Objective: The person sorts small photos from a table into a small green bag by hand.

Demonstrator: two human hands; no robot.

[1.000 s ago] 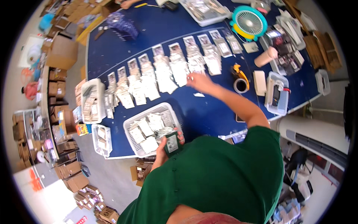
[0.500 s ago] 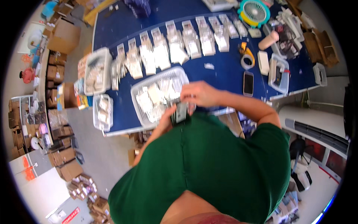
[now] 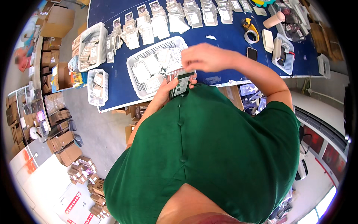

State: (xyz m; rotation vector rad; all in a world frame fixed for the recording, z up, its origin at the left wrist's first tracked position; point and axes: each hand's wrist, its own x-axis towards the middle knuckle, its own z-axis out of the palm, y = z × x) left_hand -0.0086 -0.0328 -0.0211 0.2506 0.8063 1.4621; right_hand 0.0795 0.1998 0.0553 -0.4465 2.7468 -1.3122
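My left hand (image 3: 163,92) is wrapped round a dark, flat packet with a pale label (image 3: 182,83), close against the green shirt; its fingertips show on the packet's far side. Just above and to the right hovers my right hand (image 3: 207,58), its fingers curled and pressed together. What they hold, if anything, is hidden. Beyond the packet, a white plastic basket (image 3: 131,76) contains many small, pale, flat packets (image 3: 152,64). Its right end lies beside my right hand's fingers.
Overlapping rows of flat packets (image 3: 160,24) line the blue table (image 3: 209,43). Two white baskets stand left, the larger (image 3: 101,41) behind the smaller (image 3: 90,89). Rightward lie a tape dispenser (image 3: 251,35), a phone (image 3: 252,54), a pink cylinder (image 3: 274,20) and a basket of tools (image 3: 289,66).
My right hand has lifted away from the packet, to the right. The left hand keeps hold of it, and more of its face shows. The whole view has shifted, so the table appears higher.
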